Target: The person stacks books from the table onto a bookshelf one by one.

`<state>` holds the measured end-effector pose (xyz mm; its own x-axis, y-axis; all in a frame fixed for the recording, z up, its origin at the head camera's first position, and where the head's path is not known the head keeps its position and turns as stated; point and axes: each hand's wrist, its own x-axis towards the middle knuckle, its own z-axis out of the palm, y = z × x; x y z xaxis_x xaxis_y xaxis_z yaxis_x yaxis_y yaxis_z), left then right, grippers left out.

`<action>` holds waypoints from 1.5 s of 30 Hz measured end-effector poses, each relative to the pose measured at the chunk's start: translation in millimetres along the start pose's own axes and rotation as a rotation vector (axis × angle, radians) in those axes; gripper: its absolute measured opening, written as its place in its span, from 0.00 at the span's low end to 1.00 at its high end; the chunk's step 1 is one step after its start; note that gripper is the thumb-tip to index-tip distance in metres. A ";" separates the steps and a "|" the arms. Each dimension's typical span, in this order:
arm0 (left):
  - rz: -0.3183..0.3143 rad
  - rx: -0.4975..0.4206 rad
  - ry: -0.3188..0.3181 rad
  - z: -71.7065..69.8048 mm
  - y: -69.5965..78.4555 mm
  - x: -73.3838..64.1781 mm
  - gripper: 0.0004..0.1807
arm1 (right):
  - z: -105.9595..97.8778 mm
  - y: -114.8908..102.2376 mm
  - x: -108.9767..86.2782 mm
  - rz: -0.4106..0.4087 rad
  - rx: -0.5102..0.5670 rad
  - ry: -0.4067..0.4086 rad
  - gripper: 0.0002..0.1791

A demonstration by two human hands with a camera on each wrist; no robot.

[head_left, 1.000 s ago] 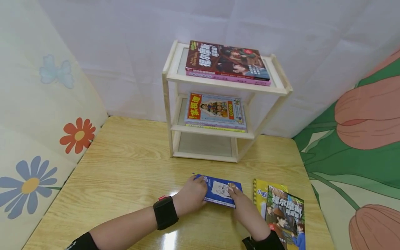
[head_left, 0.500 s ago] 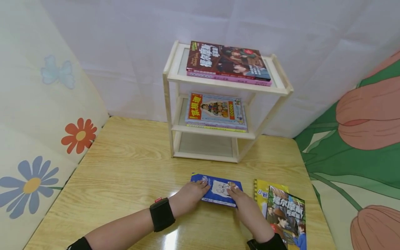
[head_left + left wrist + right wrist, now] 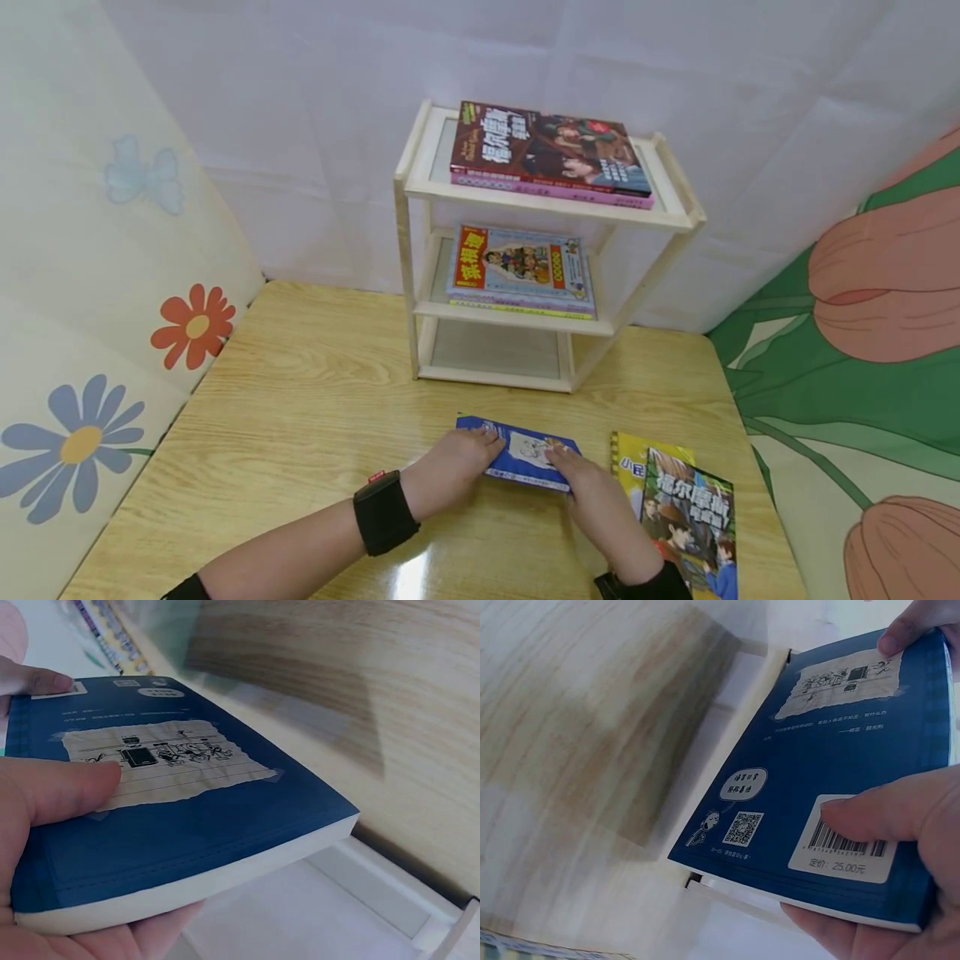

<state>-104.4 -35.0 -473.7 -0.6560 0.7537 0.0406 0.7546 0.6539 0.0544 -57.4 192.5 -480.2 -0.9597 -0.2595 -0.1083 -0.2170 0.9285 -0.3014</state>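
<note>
Both hands hold a blue paperback book [image 3: 531, 457] in front of the shelf. Its front cover, with a pale drawing, faces up in the head view. My left hand [image 3: 454, 472] grips the left end, fingers over the cover. At the opposite end my right hand [image 3: 604, 515] has its fingers on top. The wrist views show the back cover: my left thumb [image 3: 75, 789] presses by a torn-paper drawing [image 3: 171, 761], my right thumb [image 3: 870, 815] on the barcode label [image 3: 840, 841]. Wood surface shows apart from the book in the left wrist view.
A three-tier wooden shelf [image 3: 517, 327] stands behind the book. A dark red book [image 3: 551, 148] tops a stack on its upper tier, a light blue book [image 3: 522, 262] on the middle one. A dark comic book [image 3: 690, 517] overlaps a yellow book [image 3: 628, 450] at right.
My left hand has shifted from a curled hold at the left edge to fingers laid flatter over the cover. The book stays in nearly the same place; its near edge looks slightly thicker.
</note>
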 end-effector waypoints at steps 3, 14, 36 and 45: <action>-0.006 0.003 -0.005 -5.4 0.8 0.1 0.22 | -4.4 -1.5 -1.0 -0.025 -0.024 0.049 0.29; -0.023 0.093 0.094 -39.8 3.0 -2.5 0.24 | -29.8 -7.6 -2.7 -0.114 -0.083 0.277 0.34; 0.104 0.249 0.679 -77.9 -10.0 -8.2 0.20 | -50.3 -16.8 18.8 -0.449 -0.169 1.109 0.23; 0.096 0.310 0.835 -89.7 -23.6 8.2 0.19 | -71.5 -17.4 47.1 -0.527 -0.200 1.272 0.17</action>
<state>-128.9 -50.2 -385.1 -0.2948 0.5913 0.7506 0.6976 0.6700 -0.2539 -111.6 183.1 -412.3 -0.2362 -0.2702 0.9334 -0.5180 0.8477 0.1143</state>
